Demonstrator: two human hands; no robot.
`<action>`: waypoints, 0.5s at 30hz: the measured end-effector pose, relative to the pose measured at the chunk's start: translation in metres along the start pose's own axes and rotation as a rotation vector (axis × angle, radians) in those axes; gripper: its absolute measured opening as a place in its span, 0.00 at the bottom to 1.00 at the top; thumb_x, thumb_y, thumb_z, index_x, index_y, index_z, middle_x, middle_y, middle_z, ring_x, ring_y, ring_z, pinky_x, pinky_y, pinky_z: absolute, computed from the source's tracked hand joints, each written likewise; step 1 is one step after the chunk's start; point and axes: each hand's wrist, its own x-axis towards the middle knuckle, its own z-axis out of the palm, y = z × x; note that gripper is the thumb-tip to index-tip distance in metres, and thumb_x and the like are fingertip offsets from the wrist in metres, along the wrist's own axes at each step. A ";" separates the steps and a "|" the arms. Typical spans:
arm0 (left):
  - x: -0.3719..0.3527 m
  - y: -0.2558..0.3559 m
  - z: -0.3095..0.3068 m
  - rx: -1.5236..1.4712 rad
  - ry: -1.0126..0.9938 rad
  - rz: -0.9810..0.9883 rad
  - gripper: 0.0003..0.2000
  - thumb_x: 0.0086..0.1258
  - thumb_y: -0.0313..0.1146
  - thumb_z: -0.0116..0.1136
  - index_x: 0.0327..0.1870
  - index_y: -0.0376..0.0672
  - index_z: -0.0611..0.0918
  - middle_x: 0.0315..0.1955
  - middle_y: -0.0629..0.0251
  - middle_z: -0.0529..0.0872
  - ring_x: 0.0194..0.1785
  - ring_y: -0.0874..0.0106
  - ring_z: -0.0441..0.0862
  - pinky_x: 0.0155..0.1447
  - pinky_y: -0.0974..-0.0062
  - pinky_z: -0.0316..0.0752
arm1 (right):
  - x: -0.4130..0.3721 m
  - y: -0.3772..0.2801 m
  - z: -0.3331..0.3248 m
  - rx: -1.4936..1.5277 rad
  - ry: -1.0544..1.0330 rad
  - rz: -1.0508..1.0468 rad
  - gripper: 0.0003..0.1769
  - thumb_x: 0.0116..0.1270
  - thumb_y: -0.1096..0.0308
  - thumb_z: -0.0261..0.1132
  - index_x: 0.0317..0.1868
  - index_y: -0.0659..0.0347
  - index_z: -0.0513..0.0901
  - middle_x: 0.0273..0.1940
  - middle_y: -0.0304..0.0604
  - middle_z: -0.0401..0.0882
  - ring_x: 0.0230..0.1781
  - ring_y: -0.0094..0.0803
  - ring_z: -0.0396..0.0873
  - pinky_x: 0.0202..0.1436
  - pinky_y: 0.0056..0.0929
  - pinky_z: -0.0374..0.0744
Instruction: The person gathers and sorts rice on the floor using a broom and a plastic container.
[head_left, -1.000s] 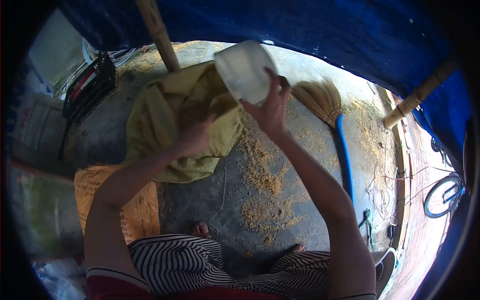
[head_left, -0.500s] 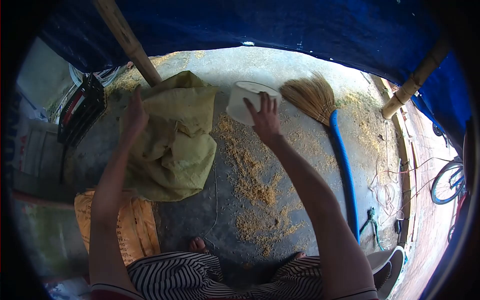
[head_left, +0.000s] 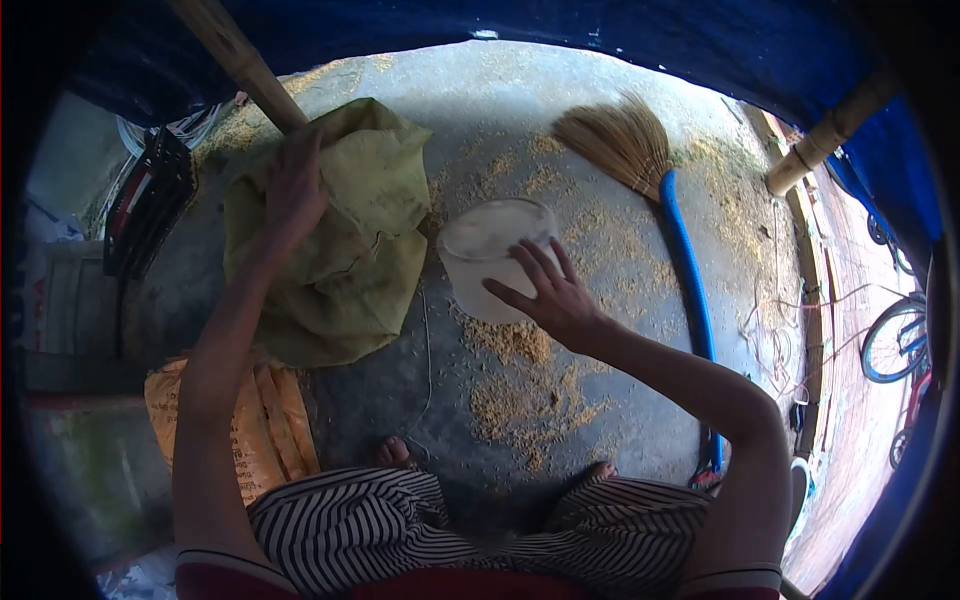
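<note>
A pale translucent tub (head_left: 480,262) is tilted on the grey floor, beside a heap of yellow husks or grain (head_left: 515,343). My right hand (head_left: 560,300) rests on the tub's right side with its fingers spread around it. To the left, my left hand (head_left: 298,190) grips the upper edge of a crumpled green-yellow sack (head_left: 365,270). The sack hangs and folds below that hand, left of the tub.
A straw broom (head_left: 625,150) with a blue handle lies at the right. An orange printed sack (head_left: 270,425) is at the lower left, and a black crate (head_left: 150,205) beyond it. Bamboo poles (head_left: 240,60) hold a blue tarp. My feet are near the bottom.
The tub and my right hand have moved down toward me, over the scattered husks. My left hand has shifted right along the green-yellow sack, whose top has risen slightly.
</note>
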 end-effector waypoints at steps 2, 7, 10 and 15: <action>-0.005 0.043 -0.013 -0.045 0.305 0.316 0.28 0.56 0.21 0.51 0.62 0.43 0.66 0.54 0.51 0.70 0.57 0.52 0.68 0.59 0.59 0.66 | -0.028 -0.002 -0.017 0.099 -0.034 0.050 0.42 0.53 0.73 0.63 0.67 0.39 0.57 0.64 0.56 0.53 0.69 0.51 0.49 0.69 0.60 0.48; -0.054 0.124 0.035 -0.469 -0.480 0.522 0.22 0.61 0.29 0.51 0.59 0.40 0.67 0.56 0.50 0.67 0.60 0.54 0.66 0.62 0.64 0.63 | -0.054 0.033 -0.041 0.151 0.172 0.352 0.56 0.33 0.65 0.79 0.66 0.44 0.59 0.59 0.60 0.54 0.62 0.55 0.57 0.64 0.55 0.63; -0.083 0.135 0.117 -0.442 -0.679 0.439 0.30 0.62 0.38 0.55 0.64 0.40 0.60 0.63 0.46 0.57 0.66 0.50 0.56 0.66 0.60 0.57 | -0.061 0.065 -0.026 -0.028 0.268 0.540 0.54 0.35 0.64 0.78 0.66 0.45 0.59 0.59 0.61 0.53 0.62 0.57 0.56 0.60 0.61 0.63; -0.122 0.176 0.161 -0.205 -0.790 0.279 0.45 0.58 0.50 0.58 0.69 0.37 0.46 0.67 0.39 0.39 0.70 0.42 0.36 0.70 0.52 0.43 | -0.065 0.038 -0.010 -0.078 0.111 0.566 0.52 0.38 0.64 0.76 0.66 0.42 0.58 0.60 0.61 0.53 0.64 0.55 0.54 0.60 0.61 0.58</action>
